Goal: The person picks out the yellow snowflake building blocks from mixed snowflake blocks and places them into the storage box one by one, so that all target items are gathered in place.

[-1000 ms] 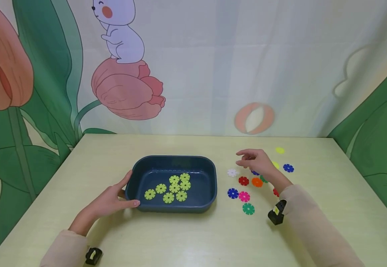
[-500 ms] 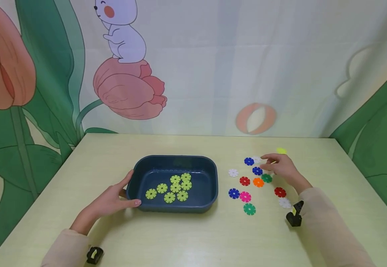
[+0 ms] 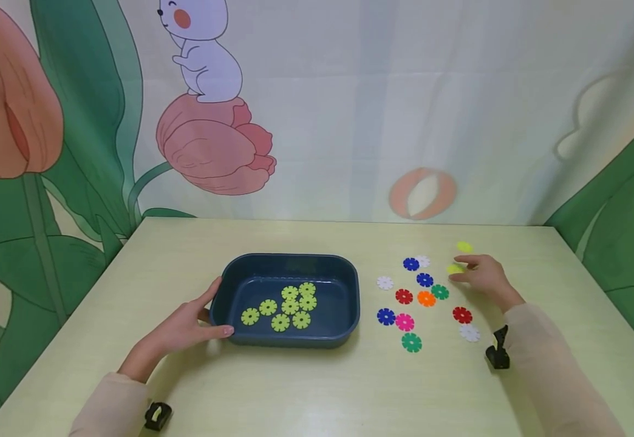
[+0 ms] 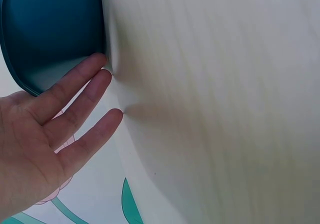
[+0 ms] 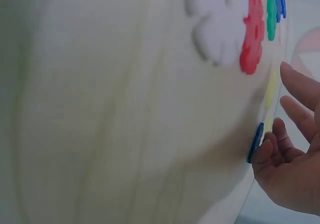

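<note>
The person's left hand lies on the pale wooden table at the left end of the dark blue tray. Its fingers are straight and spread, with the thumb against the tray's near-left corner and the fingertips touching its outer wall; it grips nothing. Inside the tray lies a cluster of yellow-green snowflake discs, flat on the bottom and some touching one another.

To the right of the tray, loose discs are scattered on the table: a white one, a red one, a blue one, a pink one and a green one (there are more behind them, blue, orange and green).

Further right, the right hand rests low over the table with its fingers loosely bent and parted. The fingertips reach a yellow disc lying flat on the table, but I cannot tell whether they pinch it or only touch it. Another yellow disc lies just beyond, apart from the hand. In the right wrist view a blue disc sits right under the fingers.
</note>
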Available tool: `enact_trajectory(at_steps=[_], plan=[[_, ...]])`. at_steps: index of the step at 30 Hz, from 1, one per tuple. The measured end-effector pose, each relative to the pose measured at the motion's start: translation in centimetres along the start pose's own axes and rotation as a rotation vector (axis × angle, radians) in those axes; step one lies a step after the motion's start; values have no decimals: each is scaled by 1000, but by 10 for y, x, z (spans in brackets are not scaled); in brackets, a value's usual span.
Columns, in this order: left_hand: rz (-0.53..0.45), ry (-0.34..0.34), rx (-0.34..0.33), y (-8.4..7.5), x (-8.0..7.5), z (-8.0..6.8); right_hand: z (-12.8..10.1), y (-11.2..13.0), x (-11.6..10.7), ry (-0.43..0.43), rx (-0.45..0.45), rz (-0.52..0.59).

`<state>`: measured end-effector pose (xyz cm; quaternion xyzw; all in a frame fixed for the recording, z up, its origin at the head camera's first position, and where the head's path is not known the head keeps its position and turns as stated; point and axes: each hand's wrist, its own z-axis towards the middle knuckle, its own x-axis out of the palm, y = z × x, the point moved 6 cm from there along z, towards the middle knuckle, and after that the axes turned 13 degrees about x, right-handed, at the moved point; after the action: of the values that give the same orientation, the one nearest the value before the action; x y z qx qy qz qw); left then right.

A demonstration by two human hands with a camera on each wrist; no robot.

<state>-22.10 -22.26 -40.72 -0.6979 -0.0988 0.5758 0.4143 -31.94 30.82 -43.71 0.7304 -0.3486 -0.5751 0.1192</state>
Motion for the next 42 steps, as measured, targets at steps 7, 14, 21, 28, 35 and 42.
enact_trajectory(at_steps=[7, 14, 21, 28, 35, 42], plan=[[4, -6, 8, 1, -1, 1, 8, -6, 1, -31, 79, -33], [-2, -3, 5, -1, 1, 1, 6, -4, 1, -49, 79, -7], [0, 1, -12, 2, 2, 2, -3, 9, -4, -90, 5, 46], [9, 2, -16, 1, 1, 1, -6, 34, 7, -109, -104, 138], [8, 5, 0, 2, 0, 0, -35, 85, 24, 22, -197, 203], [5, 3, -8, 2, 1, 1, -54, 124, 41, 78, -267, 242]])
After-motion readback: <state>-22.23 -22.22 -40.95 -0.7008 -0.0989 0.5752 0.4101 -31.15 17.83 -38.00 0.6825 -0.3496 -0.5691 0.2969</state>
